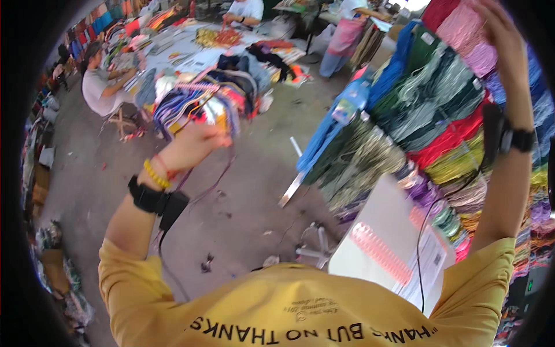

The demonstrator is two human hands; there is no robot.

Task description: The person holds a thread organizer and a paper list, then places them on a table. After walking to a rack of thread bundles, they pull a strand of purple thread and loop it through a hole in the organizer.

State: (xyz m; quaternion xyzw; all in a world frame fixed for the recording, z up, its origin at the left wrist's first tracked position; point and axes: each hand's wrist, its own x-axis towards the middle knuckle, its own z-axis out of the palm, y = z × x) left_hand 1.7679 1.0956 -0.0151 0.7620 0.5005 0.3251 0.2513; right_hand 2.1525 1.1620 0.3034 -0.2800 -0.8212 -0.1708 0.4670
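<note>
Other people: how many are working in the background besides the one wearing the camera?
3: one person seated at the table's left, one seated at its far side, one standing in a pink apron further right. More may be hidden.

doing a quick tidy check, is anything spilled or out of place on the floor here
Yes: loose scraps and bits of thread are scattered across the concrete floor, and a long flat strip leans crooked at the foot of the yarn stack.

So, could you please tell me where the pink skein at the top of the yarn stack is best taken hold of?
Grip the pink skein at its free upper end, coming from above and in front, where the right hand already rests. It lies on top of the yarn stack, so that end is clear while its lower part is pressed against other skeins.
</note>
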